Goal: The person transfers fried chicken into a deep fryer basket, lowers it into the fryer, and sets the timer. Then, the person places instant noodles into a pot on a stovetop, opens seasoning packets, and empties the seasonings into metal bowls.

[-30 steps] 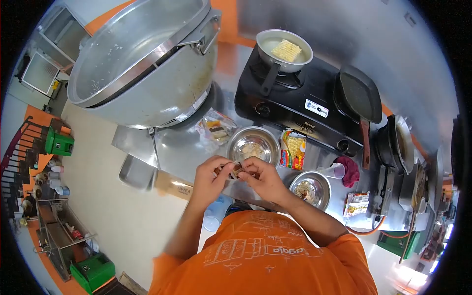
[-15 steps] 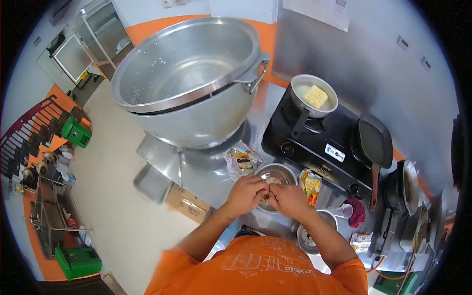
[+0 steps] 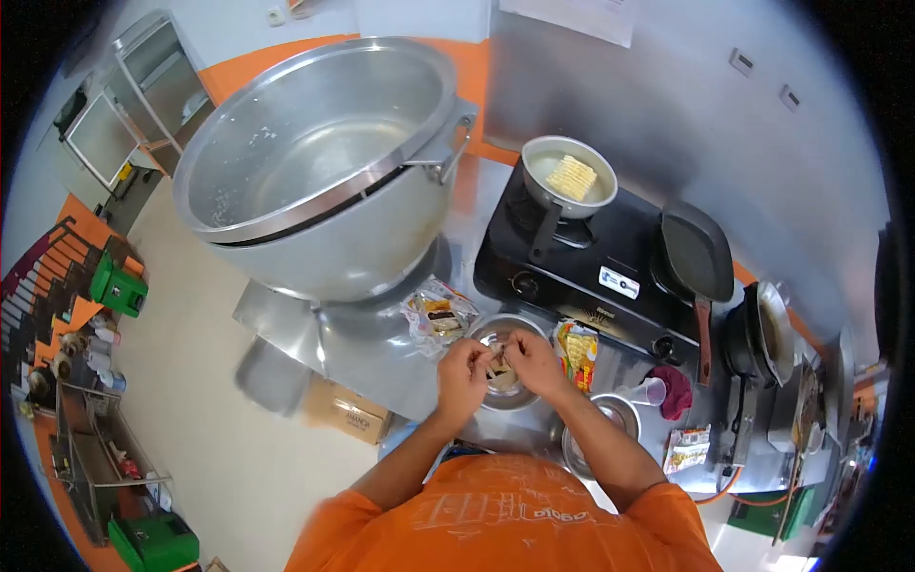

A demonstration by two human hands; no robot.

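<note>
My left hand and my right hand are held close together over a round metal bowl. Both hands are closed in a pinch on a small thing between the fingertips; it is too small to name. Pale and brownish pieces lie in the bowl beneath. To its left rests a crumpled clear plastic wrapper with small sachets. On the right, beside my right hand, is a yellow and red noodle packet. A noodle block sits in a saucepan of liquid on the stove.
A huge metal pot fills the left of the counter. The black stove also bears a square grill pan. Near my right forearm are another metal bowl, a clear cup, a dark red cloth and another packet.
My fingertips have drawn slightly apart above the bowl, showing more of the pieces inside. The whole scene has shifted left as the head turned.
</note>
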